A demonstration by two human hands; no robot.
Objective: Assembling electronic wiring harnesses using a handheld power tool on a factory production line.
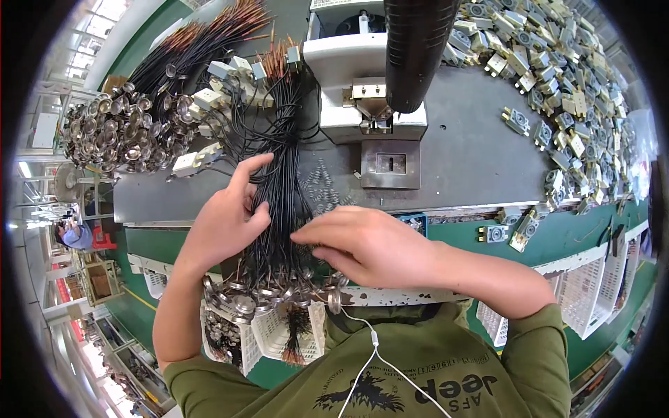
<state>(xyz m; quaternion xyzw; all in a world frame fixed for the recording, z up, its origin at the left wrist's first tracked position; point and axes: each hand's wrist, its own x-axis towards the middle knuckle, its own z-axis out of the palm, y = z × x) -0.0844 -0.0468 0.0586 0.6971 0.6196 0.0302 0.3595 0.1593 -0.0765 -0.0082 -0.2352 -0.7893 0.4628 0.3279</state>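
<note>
Two bare hands are flanking one long bundle of thin black cables (281, 177), which is lying lengthwise on a dark-grey tabletop (481, 167), left of a white-bodied press (348, 59). Left hand (219, 223): forefinger and thumb are standing wide apart, tips reaching over the strands from the left; whether they are gripping any, cannot tell. Right hand (373, 244): fingers are lying together and stretching leftward, with a narrow gap to the thumb, tips ending at the bundle's right side; firm contact, cannot tell.

Cable ends: at the near table edge the strands are ending among silver round metal cups (244, 304); at the far end, copper-orange tips (279, 59) are sticking up.

Surroundings: small coiled metal springs (317, 184) are lying between bundle and press. One square steel block with a rectangular recess (373, 181) is sitting before the press. A second black cable bundle (178, 59) is lying at far left, a heap of silver cups (115, 132) massing at its near end. Many grey-and-white rectangular plastic housings (571, 97) are covering the tabletop's right side.
</note>
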